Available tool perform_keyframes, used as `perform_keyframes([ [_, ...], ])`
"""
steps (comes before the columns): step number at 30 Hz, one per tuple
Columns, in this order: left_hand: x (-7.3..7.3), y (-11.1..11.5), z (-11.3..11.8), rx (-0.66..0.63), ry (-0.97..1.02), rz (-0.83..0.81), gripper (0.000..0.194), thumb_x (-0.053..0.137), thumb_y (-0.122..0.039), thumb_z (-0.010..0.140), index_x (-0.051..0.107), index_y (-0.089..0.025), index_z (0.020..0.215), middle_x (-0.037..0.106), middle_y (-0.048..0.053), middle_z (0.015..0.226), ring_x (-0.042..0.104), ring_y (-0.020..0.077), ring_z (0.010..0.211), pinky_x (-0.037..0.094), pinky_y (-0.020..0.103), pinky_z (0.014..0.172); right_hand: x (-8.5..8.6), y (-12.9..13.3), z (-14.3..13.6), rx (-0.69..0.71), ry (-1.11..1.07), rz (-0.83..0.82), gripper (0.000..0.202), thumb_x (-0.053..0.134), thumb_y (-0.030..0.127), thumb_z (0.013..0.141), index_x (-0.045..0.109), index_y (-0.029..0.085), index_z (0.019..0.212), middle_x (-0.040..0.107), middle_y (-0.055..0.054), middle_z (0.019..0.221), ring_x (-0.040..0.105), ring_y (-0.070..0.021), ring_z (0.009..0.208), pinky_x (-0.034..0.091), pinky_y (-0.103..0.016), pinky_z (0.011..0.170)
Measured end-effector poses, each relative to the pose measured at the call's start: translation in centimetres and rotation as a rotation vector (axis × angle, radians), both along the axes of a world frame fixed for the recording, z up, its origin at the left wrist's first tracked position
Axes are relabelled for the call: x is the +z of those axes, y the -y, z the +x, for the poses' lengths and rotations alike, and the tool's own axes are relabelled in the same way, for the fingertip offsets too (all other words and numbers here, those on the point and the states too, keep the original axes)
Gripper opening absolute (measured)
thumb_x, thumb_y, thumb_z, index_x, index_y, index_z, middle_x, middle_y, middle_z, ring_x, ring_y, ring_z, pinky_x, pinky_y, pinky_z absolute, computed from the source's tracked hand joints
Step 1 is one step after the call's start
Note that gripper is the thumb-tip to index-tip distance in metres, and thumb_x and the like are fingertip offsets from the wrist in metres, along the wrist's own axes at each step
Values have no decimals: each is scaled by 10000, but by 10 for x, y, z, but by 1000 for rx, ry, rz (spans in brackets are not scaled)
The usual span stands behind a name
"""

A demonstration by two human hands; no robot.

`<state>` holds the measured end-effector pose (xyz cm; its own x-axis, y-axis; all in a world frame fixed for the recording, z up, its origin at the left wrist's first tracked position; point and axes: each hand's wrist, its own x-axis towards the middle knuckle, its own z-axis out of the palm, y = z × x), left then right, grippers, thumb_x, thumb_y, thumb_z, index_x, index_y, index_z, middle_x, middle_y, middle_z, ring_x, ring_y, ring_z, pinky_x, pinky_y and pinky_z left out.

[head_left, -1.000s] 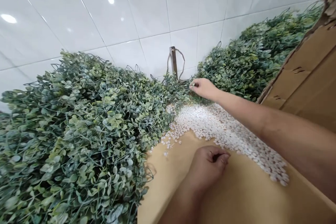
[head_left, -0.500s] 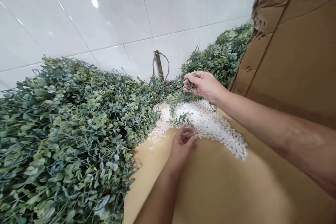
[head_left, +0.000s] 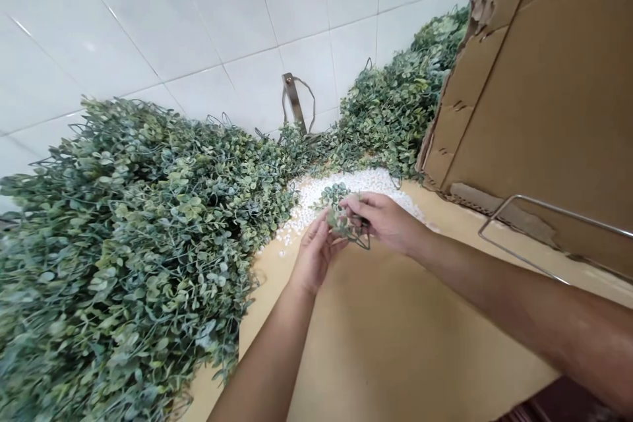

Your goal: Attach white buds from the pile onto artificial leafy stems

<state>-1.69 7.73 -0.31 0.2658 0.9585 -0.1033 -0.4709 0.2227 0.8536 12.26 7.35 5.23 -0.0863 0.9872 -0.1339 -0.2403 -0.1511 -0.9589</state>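
A small green leafy sprig is between my two hands, over the near edge of a pile of small white pieces. My right hand pinches the sprig's stem, and a dark looped end hangs below its fingers. My left hand has its fingers closed on the sprig's left side. The white pieces lie spread on a tan surface, partly hidden behind my hands and the leaves.
A big heap of green foliage covers the left side, and another heap stands at the back right. A cardboard box is at the right, beside a metal wire frame. A strap leans against the tiled wall.
My right hand has come down and nearer with the sprig. My left hand has moved slightly left and closed on it. The view has shifted, showing the wire frame at the right.
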Motion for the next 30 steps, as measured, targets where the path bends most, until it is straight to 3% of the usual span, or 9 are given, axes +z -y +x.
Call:
perform_keyframes([
  [4, 8, 0, -8, 151, -191, -96, 291, 740, -352, 598, 677, -152, 799, 670, 23, 709, 595, 99, 621, 469, 200, 583, -6, 16, 12, 69, -7, -78, 344, 687, 456, 657, 505, 168, 700, 466, 58, 606, 419, -50, 491, 336, -183, 451],
  [8, 10, -4, -19, 226, -625, 74, 200, 671, -305, 641, 685, -149, 766, 653, 20, 657, 559, 104, 570, 457, 234, 590, -4, 32, 33, 149, -60, -168, 344, 676, 461, 652, 539, 156, 733, 483, 25, 689, 432, -53, 534, 319, -190, 459],
  [13, 9, -7, -27, 298, -912, 181, 97, 695, -202, 611, 712, -180, 704, 657, 40, 742, 549, 151, 669, 442, 280, 696, -20, 46, 50, 303, 59, -161, 402, 702, 506, 601, 515, 159, 678, 393, 72, 548, 346, -44, 456, 245, -192, 430],
  [17, 7, -12, -8, 210, -1405, 470, 186, 578, -226, 758, 718, -209, 880, 660, 76, 908, 583, 206, 853, 434, 318, 802, -33, 50, 50, 355, 161, -126, 382, 643, 519, 651, 480, 174, 662, 362, 83, 499, 320, -56, 453, 226, -194, 435],
  [20, 4, -19, 13, 116, -1653, 597, 218, 515, -199, 805, 701, -209, 920, 651, 80, 914, 591, 217, 888, 436, 308, 779, -34, 50, 48, 337, 174, -141, 368, 623, 513, 649, 474, 177, 669, 367, 83, 501, 323, -60, 457, 227, -192, 434],
  [26, 4, -26, 24, 104, -1816, 651, 231, 439, -180, 841, 668, -214, 833, 646, 74, 892, 594, 215, 849, 418, 302, 730, -36, 50, 48, 282, 142, -193, 342, 625, 482, 617, 469, 179, 640, 371, 82, 485, 317, -59, 449, 234, -196, 444],
  [30, 4, -21, 16, 161, -1639, 589, 155, 481, -159, 801, 618, -197, 741, 631, 61, 819, 574, 193, 799, 412, 297, 738, -39, 50, 47, 260, 121, -200, 313, 612, 460, 629, 467, 183, 637, 389, 74, 483, 332, -66, 456, 249, -200, 455],
])
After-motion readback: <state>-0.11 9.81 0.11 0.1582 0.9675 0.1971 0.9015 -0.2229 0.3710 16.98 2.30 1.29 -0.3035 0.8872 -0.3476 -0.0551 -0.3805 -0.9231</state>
